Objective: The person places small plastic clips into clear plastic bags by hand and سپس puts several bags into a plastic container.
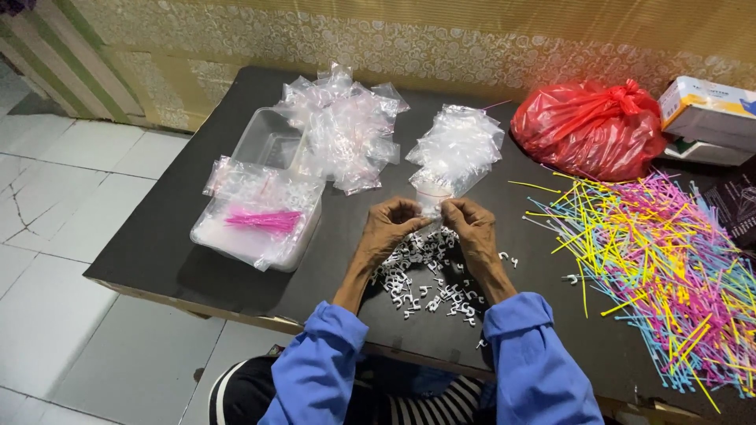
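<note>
Clear plastic is what both hands work on: the left hand [391, 228] and the right hand [470, 228] pinch the mouth of one small bag [431, 197] between their fingertips, thumbs and forefingers closed on its rim, the other fingers curled loosely. The bag hangs just above a scatter of white clips [429, 275] that lies right below the fingers on the dark table [157, 252].

As a judgement of progress: a good share looks done. Beyond the fingers, a heap of filled bags [346, 130] and a second pile of small bags [457, 145] sit near each other. To the left of the left fingers a clear tub [260, 220] holds more bags with pink ties [264, 219] inside.

Much looks left as well: many clips lie loose, and right of the right fingers a wide spread of coloured ties [661, 267] covers the table. A knotted red sack [591, 130] and a cardboard box [705, 110] stand beyond them.
</note>
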